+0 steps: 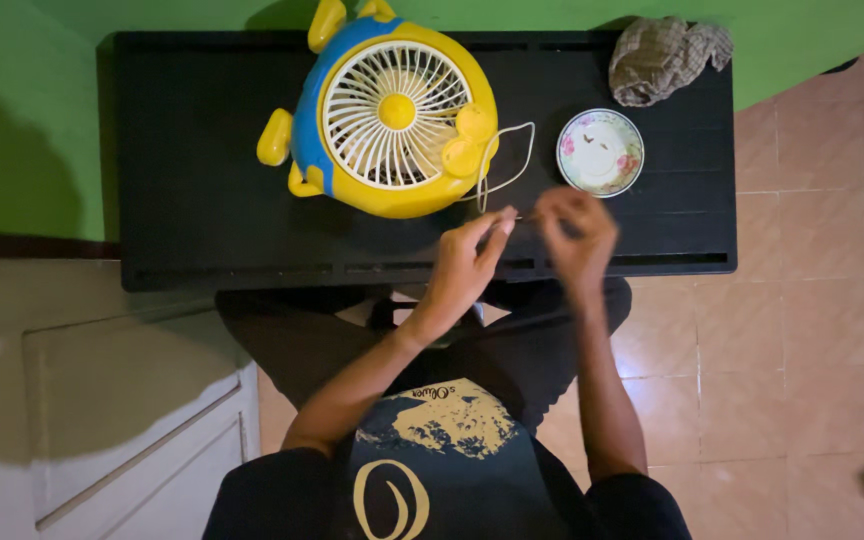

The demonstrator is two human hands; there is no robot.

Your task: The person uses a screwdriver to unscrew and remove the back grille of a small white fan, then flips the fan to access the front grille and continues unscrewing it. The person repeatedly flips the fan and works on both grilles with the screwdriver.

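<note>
A black table [202, 150] carries a yellow-and-blue fan [392, 110]. Right of the fan sit a crumpled cloth [667, 58] and a small flowered dish [600, 152]. Below the fan's right edge, the left hand [462, 265] and right hand [577, 235] pinch a thin, crosswise wire [525, 217] between them.

Fan [392, 110]: yellow and blue body, cream-white grille, yellow hub, 2 yellow knobs at its right. Cord [508, 160]: pale cream loop. Surface [202, 180]: plain black, slatted lines. Saucer [600, 152]: white centre, green rim, pink flower print. Cloth [664, 56]: grey-beige, fine check pattern. Wall [22, 90]: flat green. Floor tiles [802, 330]: peach-pink, faintly mottled. Cabinet [102, 420]: off-white. Shirt [432, 470]: black with tan-gold print.
</note>
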